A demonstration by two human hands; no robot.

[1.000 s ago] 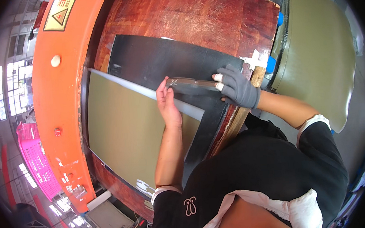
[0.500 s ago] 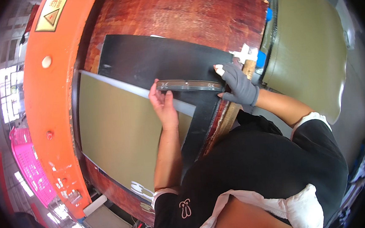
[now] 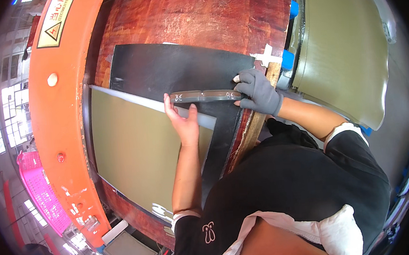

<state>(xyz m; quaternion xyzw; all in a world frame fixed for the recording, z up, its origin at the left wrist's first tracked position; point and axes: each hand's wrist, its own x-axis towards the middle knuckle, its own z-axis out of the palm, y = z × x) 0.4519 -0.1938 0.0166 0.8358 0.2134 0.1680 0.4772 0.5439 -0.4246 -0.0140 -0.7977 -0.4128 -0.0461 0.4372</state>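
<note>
A long, narrow metal cutting die (image 3: 204,96) with pale hand marks on its side spans the gap between my hands, over a black sheet (image 3: 162,66). My bare left hand (image 3: 183,124) is closed round its left end, thumb on the near side and fingers at the tip. At the other end my right hand (image 3: 259,93), in a grey glove with bare fingertips, grips it between thumb and fingers. Left of my hands an olive-green sheet (image 3: 134,137) lies flat, with a pale strip (image 3: 136,102) along its far edge.
The orange machine beam (image 3: 61,118) runs along the left of the worn reddish board (image 3: 196,14). Olive-green material (image 3: 341,47) hangs over a stand at right, beside blue parts (image 3: 288,59). A pink basket (image 3: 43,191) stands beyond the beam.
Both hands and the cutting die have shifted slightly left. The grip at each end looks the same.
</note>
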